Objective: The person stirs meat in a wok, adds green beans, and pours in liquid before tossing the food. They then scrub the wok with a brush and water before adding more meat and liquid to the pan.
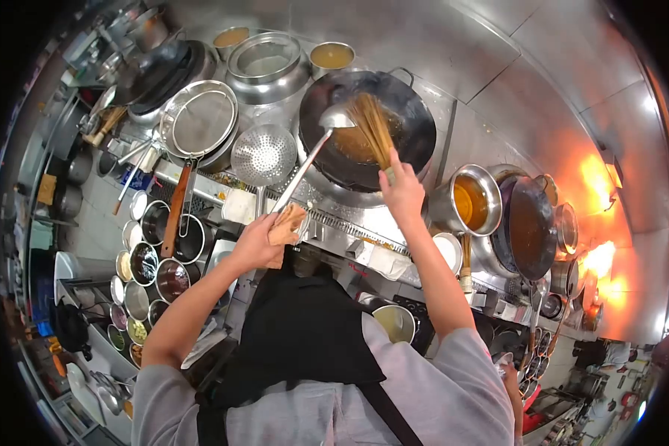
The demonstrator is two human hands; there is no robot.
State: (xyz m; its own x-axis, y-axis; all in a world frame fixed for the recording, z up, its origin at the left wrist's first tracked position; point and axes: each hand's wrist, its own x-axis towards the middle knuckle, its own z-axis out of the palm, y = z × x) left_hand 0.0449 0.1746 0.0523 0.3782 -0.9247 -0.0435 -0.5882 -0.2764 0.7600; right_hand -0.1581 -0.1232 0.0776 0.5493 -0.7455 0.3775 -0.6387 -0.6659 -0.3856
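Observation:
A large black wok [416,126] with brown liquid in it sits on the steel stove in front of me. My right hand [403,189] grips a bamboo whisk brush [372,126], its bristles down inside the wok. My left hand [260,241] holds the long handle of a steel ladle [312,152] through a folded tan cloth [288,223]. The ladle's bowl rests at the wok's left edge, next to the brush.
A perforated skimmer [264,154] and a mesh strainer [199,119] lie left of the wok. Steel pots [266,63] stand behind. Several small seasoning bowls [145,260] line the left. A pot of oil [472,201] and another wok [531,223] sit right, with flames [598,178] beyond.

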